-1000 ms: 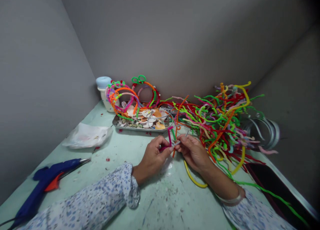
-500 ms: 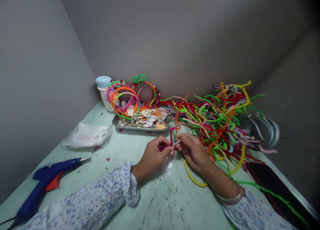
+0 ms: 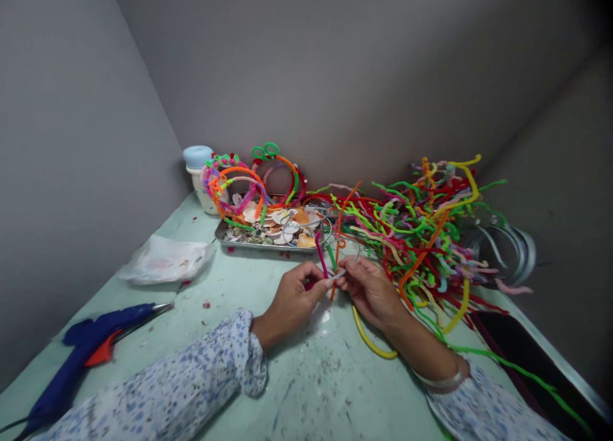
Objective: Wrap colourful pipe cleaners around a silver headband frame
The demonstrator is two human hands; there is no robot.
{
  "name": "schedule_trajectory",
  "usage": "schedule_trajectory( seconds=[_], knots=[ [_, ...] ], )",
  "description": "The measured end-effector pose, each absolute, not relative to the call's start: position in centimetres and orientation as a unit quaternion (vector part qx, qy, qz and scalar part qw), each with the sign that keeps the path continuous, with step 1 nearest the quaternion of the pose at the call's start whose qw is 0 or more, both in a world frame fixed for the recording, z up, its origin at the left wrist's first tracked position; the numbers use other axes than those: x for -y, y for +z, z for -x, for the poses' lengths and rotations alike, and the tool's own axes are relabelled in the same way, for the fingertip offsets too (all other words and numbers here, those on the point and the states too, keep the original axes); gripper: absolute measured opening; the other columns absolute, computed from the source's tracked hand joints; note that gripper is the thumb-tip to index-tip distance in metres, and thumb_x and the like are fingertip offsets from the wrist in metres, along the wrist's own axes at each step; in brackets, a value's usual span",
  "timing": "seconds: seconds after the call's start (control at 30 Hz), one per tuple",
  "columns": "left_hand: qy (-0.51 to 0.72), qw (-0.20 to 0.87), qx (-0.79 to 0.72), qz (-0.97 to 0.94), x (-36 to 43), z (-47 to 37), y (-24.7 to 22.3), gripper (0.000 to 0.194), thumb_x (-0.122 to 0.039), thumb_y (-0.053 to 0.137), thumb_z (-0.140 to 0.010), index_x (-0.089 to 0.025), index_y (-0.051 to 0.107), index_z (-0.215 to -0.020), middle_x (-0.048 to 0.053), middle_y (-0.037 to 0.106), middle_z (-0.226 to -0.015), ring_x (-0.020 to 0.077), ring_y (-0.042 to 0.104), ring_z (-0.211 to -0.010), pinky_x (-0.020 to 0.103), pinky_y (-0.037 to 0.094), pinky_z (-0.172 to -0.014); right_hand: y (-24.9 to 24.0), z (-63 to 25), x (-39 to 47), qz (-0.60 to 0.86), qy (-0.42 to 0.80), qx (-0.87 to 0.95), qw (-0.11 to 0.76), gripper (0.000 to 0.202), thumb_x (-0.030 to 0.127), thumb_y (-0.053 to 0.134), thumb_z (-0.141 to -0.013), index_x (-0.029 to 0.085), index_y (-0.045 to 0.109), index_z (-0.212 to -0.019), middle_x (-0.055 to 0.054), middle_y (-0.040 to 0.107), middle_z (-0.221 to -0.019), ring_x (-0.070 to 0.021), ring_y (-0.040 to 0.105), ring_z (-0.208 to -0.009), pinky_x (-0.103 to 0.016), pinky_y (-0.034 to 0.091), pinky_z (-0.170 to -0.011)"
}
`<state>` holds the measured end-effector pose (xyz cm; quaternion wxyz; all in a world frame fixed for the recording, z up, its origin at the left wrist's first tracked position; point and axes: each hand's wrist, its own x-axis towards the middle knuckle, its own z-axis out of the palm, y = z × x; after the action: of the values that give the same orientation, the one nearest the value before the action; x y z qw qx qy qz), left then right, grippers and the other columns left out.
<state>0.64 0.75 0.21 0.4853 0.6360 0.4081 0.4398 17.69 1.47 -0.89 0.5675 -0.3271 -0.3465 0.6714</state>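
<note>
In the middle of the table, my left hand (image 3: 297,295) is closed, pinching a magenta pipe cleaner (image 3: 321,256) that stands up from the fingertips. Close beside it, my right hand (image 3: 371,292) grips a thin grey band (image 3: 340,274) between thumb and fingers. The band runs across to the left fingertips, where the magenta stem meets it; my fingers partly hide the join. A short green pipe cleaner (image 3: 332,258) and a long orange one (image 3: 340,224) show just behind the fingertips. Whether those two are held I cannot tell.
Behind my hands stands a metal tray (image 3: 268,247) of shells, with pipe-cleaner headbands (image 3: 239,173) leaning over it. A tangled heap of pipe cleaners (image 3: 412,217) and grey hoops (image 3: 522,256) lie right. Left are a blue glue gun (image 3: 90,336), plastic bag (image 3: 167,259) and lidded bottle (image 3: 198,163).
The magenta pipe cleaner's free end, folded over before, now stands straighter and leans left. Both hands stay in nearly the same place.
</note>
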Motion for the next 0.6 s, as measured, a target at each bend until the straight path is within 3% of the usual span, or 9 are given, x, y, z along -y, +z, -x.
schedule_trajectory(
  seconds=[0.6],
  knots=[
    [0.429, 0.495, -0.413, -0.633, -0.85, -0.52, 0.16, 0.022, -0.035, 0.060, -0.086, -0.015, 0.058, -0.076, -0.002, 0.052, -0.069, 0.0110, 0.044, -0.065, 0.025, 0.036, -0.062, -0.83, -17.68, -1.48, 0.332, 0.669, 0.342, 0.571, 0.023, 0.036, 0.083, -0.070, 0.017, 0.073, -0.079, -0.001, 0.070, -0.064, -0.0087, 0.066, -0.057, -0.013, 0.052, -0.055]
  ],
)
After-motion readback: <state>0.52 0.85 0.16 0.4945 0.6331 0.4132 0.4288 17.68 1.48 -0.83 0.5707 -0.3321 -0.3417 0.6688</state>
